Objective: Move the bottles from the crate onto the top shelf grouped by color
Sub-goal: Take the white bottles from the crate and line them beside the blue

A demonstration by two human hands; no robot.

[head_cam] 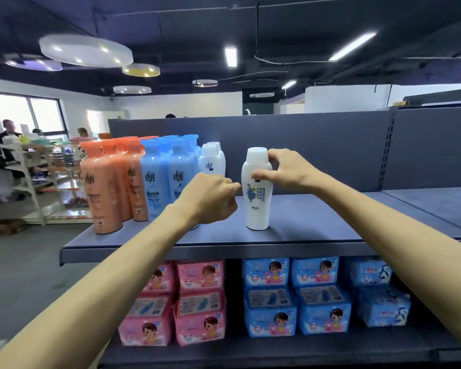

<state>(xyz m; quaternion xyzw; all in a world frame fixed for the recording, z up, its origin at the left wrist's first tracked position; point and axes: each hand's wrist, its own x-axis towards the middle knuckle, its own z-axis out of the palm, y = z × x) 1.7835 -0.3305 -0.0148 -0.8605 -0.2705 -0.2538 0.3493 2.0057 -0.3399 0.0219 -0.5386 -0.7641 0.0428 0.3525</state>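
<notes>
white bottle [257, 206] upright, right grip [282, 169] pinching shoulder

Shop, grey retail shelving [330, 246] stocked with bottle rows [133, 182], packaged goods [269, 296] below.

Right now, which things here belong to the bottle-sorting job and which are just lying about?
Job: orange bottles, blue bottles, white bottles, the lone white bottle gripped by the right hand, left hand beside it, top shelf.
Lying about: pink packs, blue packs on the lower shelf, white rack far left.
</notes>
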